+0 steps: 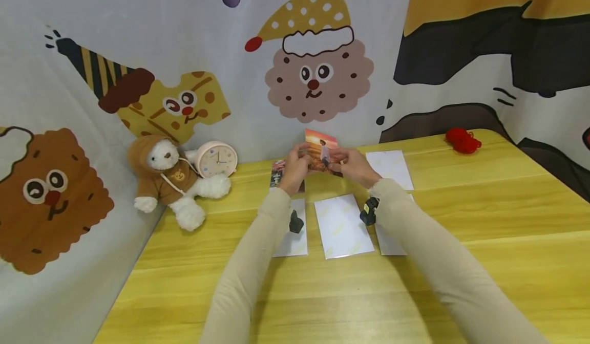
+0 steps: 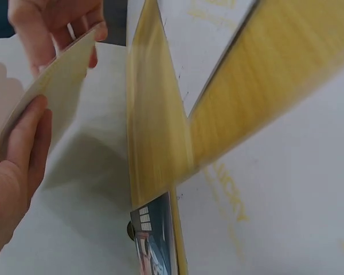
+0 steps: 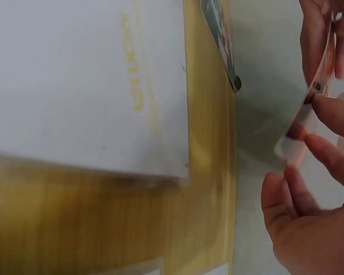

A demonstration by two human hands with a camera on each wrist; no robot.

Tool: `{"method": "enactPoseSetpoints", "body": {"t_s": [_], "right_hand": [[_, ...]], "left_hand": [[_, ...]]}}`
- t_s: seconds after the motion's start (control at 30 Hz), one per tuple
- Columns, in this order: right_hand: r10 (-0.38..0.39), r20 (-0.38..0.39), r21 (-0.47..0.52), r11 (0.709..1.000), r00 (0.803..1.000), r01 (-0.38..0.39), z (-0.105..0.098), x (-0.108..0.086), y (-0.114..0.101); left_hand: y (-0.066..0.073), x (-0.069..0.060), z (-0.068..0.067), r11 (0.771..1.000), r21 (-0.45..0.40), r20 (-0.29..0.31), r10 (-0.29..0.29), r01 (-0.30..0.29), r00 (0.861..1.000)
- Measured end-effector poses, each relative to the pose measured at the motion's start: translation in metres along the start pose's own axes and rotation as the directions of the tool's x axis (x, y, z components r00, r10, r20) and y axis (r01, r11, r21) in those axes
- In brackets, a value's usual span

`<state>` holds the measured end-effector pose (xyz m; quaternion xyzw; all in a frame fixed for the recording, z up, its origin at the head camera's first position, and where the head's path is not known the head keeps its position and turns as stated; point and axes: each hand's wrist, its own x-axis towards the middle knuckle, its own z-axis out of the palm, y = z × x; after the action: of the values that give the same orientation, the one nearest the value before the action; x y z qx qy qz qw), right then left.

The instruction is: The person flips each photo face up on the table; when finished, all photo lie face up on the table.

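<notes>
Both hands hold one photo card (image 1: 318, 152) with an orange sunset picture, raised above the table's back edge. My left hand (image 1: 297, 166) grips its left side and my right hand (image 1: 354, 166) pinches its right side. The left wrist view shows the card's pale back (image 2: 63, 86), with the left hand's fingers (image 2: 31, 132) behind its near end. In the right wrist view the card (image 3: 309, 114) is seen nearly edge-on between thumb and fingers. A dark picture card (image 1: 278, 174) lies partly hidden behind the left hand.
White cards lie face down: one (image 1: 343, 226) in the middle, one (image 1: 295, 241) under the left forearm, one (image 1: 389, 239) under the right, another (image 1: 392, 167) at the back. A plush bear (image 1: 177, 180) and clock (image 1: 216, 160) stand left; red yarn (image 1: 463, 141) lies back right.
</notes>
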<state>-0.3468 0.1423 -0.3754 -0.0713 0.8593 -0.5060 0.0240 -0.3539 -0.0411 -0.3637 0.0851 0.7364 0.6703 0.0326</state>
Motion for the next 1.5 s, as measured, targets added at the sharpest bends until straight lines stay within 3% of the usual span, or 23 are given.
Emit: {"method": "enactPoseSetpoints", "body": {"t_s": [0.1,0.23,0.5,0.73,0.87,1.03,1.17,1.27,1.4,1.5], "right_hand": [[0.022,-0.017,0.014,1.0,1.0,-0.021,-0.005,-0.002,0.003],[0.037,0.028,0.081,0.996,0.999,-0.039,-0.012,-0.004,0.006],[0.008,0.02,0.108,0.994,1.0,-0.01,-0.02,-0.006,0.009],[0.019,-0.031,0.053,0.998,0.999,-0.018,-0.026,-0.007,0.012],[0.031,-0.043,0.01,0.999,0.999,-0.03,-0.026,-0.005,0.018],[0.051,-0.039,-0.065,0.996,0.998,-0.053,-0.025,-0.003,0.022],[0.059,-0.052,-0.133,0.989,0.997,-0.065,-0.024,-0.001,0.025],[0.071,-0.055,-0.172,0.982,0.996,-0.079,-0.022,0.0,0.026],[0.072,-0.036,-0.221,0.972,0.997,-0.079,-0.021,0.001,0.028],[0.07,-0.011,-0.263,0.962,0.997,-0.07,-0.02,0.002,0.028]], "left_hand": [[-0.002,0.001,-0.003,0.999,-0.036,-0.025,-0.006,0.005,1.0],[-0.004,0.0,-0.006,0.994,-0.104,-0.022,-0.024,0.021,0.999],[-0.007,-0.002,-0.012,0.996,-0.092,0.011,-0.021,0.022,1.0],[-0.009,-0.002,-0.014,0.992,0.104,0.111,-0.084,0.073,0.99],[-0.011,0.0,-0.011,0.975,0.204,0.086,-0.114,0.094,0.99],[-0.013,0.001,-0.007,0.921,0.359,0.015,-0.167,0.15,0.986],[-0.012,0.002,-0.003,0.893,0.412,-0.012,-0.194,0.181,0.981],[-0.014,0.003,-0.003,0.884,0.427,-0.02,-0.202,0.191,0.979],[-0.016,0.004,-0.003,0.837,0.52,-0.017,-0.187,0.168,0.982],[-0.017,0.004,-0.003,0.776,0.617,-0.007,-0.165,0.135,0.986]]}}
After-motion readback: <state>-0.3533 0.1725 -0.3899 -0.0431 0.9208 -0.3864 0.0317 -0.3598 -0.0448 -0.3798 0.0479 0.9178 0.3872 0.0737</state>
